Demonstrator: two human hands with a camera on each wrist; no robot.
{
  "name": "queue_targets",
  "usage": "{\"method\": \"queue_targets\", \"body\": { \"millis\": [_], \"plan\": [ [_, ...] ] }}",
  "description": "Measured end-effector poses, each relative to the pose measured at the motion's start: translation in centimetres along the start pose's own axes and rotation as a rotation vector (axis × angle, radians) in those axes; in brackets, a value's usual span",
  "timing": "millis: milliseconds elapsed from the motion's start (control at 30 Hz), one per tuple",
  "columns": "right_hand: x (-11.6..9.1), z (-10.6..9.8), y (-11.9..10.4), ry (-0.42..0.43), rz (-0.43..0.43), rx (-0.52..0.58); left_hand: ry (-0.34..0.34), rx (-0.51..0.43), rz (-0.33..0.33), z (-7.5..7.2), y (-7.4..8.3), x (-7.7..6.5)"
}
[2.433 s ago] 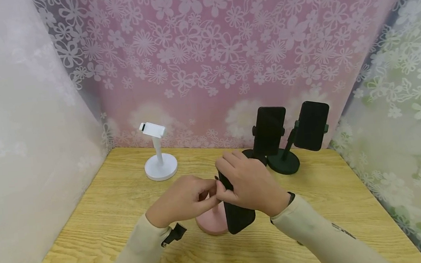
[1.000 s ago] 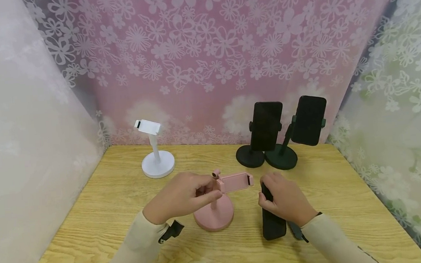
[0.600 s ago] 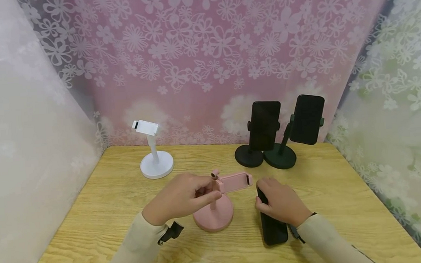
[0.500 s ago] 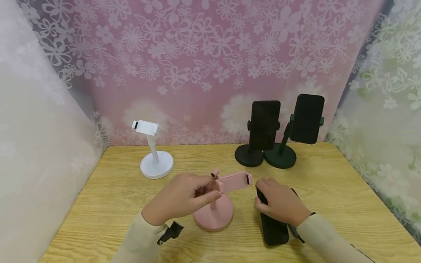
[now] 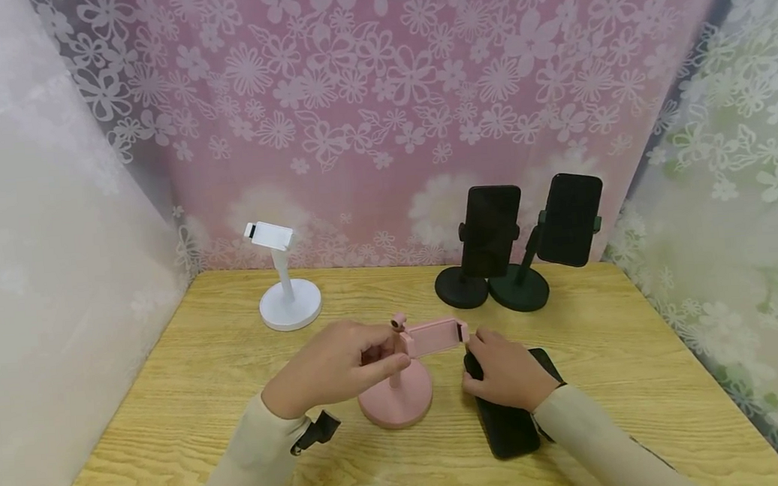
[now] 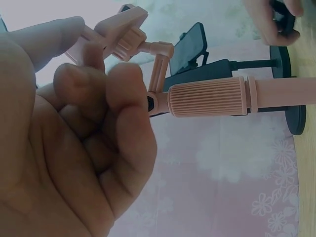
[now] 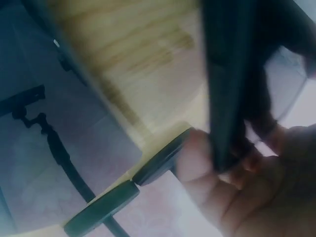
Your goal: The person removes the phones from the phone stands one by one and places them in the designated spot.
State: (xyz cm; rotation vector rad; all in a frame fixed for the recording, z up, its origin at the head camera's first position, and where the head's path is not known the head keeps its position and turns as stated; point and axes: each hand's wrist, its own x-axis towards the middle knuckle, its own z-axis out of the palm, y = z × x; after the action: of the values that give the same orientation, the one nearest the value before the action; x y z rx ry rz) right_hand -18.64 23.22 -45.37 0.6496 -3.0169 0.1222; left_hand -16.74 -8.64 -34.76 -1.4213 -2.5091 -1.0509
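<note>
A pink phone stand [image 5: 396, 400] with a round base stands at the middle of the table, its clamp unoccupied. My left hand [image 5: 343, 367] pinches the left end of that clamp between thumb and fingers. In the left wrist view, the stand's ribbed stem [image 6: 207, 98] runs out beside my curled fingers [image 6: 131, 108]. To the right, my right hand [image 5: 509, 374] grips the upper part of a black phone [image 5: 510, 430], tilted low over the table. A second dark phone [image 5: 546, 362] shows partly beneath that hand. The right wrist view has the held phone's edge [image 7: 229, 89] close up.
Behind on the left stands a white phone stand [image 5: 289, 304] without a phone. Back right, a black stand [image 5: 461, 288] and a dark green stand [image 5: 519, 289] each hold a phone upright. Patterned curtains [image 5: 354, 125] hang around the wooden table [image 5: 197, 407].
My right hand has carried the black phone from in front of the pink stand rightward and down, then slightly back left, baring more of the second phone. My left hand stays at the clamp.
</note>
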Motion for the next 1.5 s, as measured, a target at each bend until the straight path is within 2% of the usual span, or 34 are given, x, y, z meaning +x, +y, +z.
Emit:
{"method": "queue_targets", "body": {
  "millis": [167,300,467,667,867,1000,1200,1500],
  "plan": [
    [0.7,0.1,-0.5,-0.089,0.064,0.021,0.013,0.019,-0.02,-0.1,0.0,0.0],
    [1.0,0.1,-1.0,-0.159,0.11,0.026,-0.004,0.012,-0.04,-0.1,0.1,-0.1],
    [1.4,0.0,-1.7,-0.197,0.152,0.009,-0.014,0.015,-0.05,0.0,0.2,-0.1],
    [1.5,0.1,-2.0,-0.196,0.152,-0.025,-0.009,0.018,-0.034,0.0,0.1,-0.1],
    [1.3,0.4,-2.1,-0.156,0.12,-0.071,-0.007,0.018,-0.032,-0.1,0.2,-0.1],
    [1.2,0.2,-2.1,-0.159,0.107,-0.089,-0.001,0.021,-0.035,-0.2,0.2,-0.2],
    [1.4,-0.4,-1.8,-0.188,0.101,-0.078,0.006,0.028,-0.03,-0.2,0.1,-0.2],
    [1.0,-0.8,-1.0,-0.195,0.144,-0.017,0.023,0.04,-0.025,-0.2,0.0,-0.1]
  ]
}}
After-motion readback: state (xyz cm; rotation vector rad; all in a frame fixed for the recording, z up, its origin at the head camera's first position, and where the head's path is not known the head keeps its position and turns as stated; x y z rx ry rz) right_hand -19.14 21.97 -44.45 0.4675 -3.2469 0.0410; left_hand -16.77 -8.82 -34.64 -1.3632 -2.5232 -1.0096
